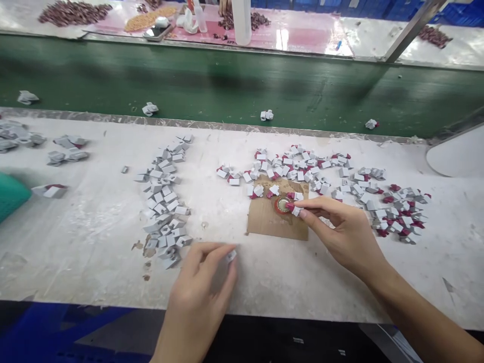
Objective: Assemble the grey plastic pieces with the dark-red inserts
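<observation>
Between the thumb and fingers of my right hand (338,227) is a small grey and dark red plastic part (295,209). It is held at a round, shallow cap (282,204) with a red-orange rim, which rests on a piece of brown cardboard (272,222). My left hand (204,282) pinches a small grey plastic part (231,256) just above the white table. Left of it lies a long pile of plain grey parts (162,196). Beyond the cardboard spreads a pile of grey parts with dark red pieces (298,164).
A green conveyor belt (212,83) runs behind the table, carrying a few spaced grey parts (266,115). More grey-and-red parts (403,212) lie at right. A teal object (11,196) stands at the left edge. Across the belt, a person's hand (225,7) is over dark pieces.
</observation>
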Demonstrator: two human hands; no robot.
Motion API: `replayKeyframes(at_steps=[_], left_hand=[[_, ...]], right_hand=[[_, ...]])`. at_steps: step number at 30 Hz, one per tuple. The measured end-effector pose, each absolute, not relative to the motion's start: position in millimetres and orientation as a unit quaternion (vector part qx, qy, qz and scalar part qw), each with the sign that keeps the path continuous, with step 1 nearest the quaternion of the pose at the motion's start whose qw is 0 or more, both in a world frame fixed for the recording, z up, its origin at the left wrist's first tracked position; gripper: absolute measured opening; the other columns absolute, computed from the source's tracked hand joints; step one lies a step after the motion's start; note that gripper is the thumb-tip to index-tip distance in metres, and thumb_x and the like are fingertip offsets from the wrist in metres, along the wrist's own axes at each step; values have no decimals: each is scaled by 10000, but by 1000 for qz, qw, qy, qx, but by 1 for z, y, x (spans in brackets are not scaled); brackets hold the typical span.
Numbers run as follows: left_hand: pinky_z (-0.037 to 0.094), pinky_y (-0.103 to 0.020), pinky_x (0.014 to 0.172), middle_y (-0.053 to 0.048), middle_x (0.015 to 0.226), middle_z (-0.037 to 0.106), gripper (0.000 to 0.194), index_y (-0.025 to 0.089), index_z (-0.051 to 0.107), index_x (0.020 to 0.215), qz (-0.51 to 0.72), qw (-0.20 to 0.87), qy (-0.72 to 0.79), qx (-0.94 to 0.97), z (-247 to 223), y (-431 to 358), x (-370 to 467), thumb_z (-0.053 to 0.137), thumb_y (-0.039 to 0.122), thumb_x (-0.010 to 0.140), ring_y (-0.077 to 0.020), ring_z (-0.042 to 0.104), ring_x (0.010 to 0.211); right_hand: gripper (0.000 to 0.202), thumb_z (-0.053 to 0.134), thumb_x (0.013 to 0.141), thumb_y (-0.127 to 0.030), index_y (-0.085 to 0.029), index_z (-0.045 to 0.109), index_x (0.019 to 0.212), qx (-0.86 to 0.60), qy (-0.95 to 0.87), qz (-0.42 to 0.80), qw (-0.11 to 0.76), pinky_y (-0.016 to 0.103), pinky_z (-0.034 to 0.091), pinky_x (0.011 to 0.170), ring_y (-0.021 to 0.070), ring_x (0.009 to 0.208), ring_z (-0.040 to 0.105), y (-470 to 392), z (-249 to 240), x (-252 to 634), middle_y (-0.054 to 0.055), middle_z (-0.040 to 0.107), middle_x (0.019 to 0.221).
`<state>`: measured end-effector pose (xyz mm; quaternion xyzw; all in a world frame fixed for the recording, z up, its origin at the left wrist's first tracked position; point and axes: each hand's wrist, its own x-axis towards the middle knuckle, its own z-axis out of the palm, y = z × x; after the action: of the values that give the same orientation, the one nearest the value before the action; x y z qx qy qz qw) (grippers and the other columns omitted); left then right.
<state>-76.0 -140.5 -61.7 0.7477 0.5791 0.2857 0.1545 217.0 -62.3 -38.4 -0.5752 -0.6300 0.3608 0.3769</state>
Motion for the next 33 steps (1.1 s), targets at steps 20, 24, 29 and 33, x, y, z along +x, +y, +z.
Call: replayKeyframes(at_steps=[20,24,29,33], left_hand=[[706,-344,959,-66,1193,880,144,264,880,1145,431,637,459,445,-31,-70,4,866,352,1033,-218,823,1045],[704,-387,1023,-82,1287,874,212,265,886,1217,412,644,461,451,-34,-69,9,855,383,1044,-263,834,1158],[720,-471,1058,-95,1302,875,217,260,876,1239,400,633,469,469,-37,-66,12,808,364,1060,-302,843,1184],[743,-452,980,-86,1222,869,151,267,876,1160,392,613,468,502,-35,-64,12,807,326,1040,-291,851,1109]], right_hand=[[119,925,1012,-451,-358,947,1084,-481,-424,598,480,418,713,1019,271,1112,878,-72,-35,217,42,928,1122],[91,912,1026,-414,-365,954,1090,-475,-422,592,496,378,722,977,246,1079,875,-76,-38,216,33,924,1125],[98,886,1053,-352,-373,952,1123,-479,-437,584,489,377,737,975,242,1087,883,-79,-39,218,28,925,1152],[95,891,1041,-336,-351,956,1110,-484,-469,569,472,382,751,923,252,1032,896,-78,-33,218,34,925,1086]])
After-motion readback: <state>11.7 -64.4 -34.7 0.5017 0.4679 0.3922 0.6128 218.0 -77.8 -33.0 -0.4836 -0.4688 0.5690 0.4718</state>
